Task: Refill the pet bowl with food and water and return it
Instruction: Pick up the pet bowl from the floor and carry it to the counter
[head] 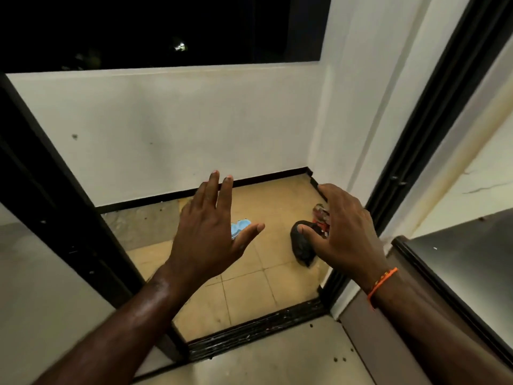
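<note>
A light blue object [239, 227], possibly the pet bowl, lies on the tan balcony floor, mostly hidden behind my left hand [212, 232]. That hand is raised in front of me, fingers spread, holding nothing. My right hand [342, 232], with an orange thread on its wrist, is also raised with fingers apart and empty. Behind it on the floor sit a black bag [301, 250] and a red printed packet [320, 213], partly covered by the fingers.
A black sliding door frame [55, 195] borders the opening on the left and another black frame [410, 151] on the right. A dark door track [258, 329] crosses the threshold. A low white parapet wall [172, 129] closes the balcony. A dark panel [466, 268] stands at right.
</note>
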A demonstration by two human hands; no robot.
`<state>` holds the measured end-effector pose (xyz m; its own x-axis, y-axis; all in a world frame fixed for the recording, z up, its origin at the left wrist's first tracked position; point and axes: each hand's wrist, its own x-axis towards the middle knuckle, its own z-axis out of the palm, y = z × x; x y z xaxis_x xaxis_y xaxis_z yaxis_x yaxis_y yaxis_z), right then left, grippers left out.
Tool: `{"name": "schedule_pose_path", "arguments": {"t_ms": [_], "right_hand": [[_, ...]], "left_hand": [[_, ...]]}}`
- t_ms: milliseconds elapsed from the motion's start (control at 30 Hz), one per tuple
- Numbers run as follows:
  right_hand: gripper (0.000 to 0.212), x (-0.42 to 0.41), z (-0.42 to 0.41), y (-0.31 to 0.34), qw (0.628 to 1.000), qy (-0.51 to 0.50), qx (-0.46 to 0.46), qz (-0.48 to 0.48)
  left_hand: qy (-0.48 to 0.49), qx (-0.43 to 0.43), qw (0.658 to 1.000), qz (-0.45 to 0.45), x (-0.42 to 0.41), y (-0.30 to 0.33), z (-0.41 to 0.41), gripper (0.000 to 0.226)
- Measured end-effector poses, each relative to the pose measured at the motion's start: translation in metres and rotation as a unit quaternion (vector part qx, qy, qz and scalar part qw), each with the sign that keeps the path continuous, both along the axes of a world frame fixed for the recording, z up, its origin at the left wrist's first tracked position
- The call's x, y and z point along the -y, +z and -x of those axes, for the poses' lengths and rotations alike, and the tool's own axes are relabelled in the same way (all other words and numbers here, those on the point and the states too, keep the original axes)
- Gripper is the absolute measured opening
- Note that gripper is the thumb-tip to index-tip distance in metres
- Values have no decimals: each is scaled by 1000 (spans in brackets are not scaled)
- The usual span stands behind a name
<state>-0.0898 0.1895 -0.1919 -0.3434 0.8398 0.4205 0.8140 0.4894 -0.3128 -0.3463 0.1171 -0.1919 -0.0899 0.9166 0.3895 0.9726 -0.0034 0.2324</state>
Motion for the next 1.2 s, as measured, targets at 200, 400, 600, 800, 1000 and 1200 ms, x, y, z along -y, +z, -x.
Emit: {"name": "schedule_pose_path", "arguments": {"t_ms": [200, 400, 600, 800, 1000, 1200], "right_hand": [[87, -98, 32, -39, 997, 67, 21, 23], [88, -200, 49, -66, 992, 112, 30, 53], [91, -284, 54, -90, 978, 164, 67, 108], [90, -348, 72, -113, 974, 155, 73, 147], [90, -415, 107, -140, 969, 150, 87, 176], [103, -507, 166, -193, 956, 135, 134, 221]], "left_hand": [[65, 14, 997, 35, -66, -35, 14, 104], [110, 30, 992, 62, -147, -62, 15, 100], [152, 54, 984, 81, -212, -71, 16, 102], [172, 63, 977, 110, -272, -89, 34, 101], [175, 72, 971, 148, -346, -122, 69, 101], [171, 85, 961, 198, -448, -184, 134, 105]]}}
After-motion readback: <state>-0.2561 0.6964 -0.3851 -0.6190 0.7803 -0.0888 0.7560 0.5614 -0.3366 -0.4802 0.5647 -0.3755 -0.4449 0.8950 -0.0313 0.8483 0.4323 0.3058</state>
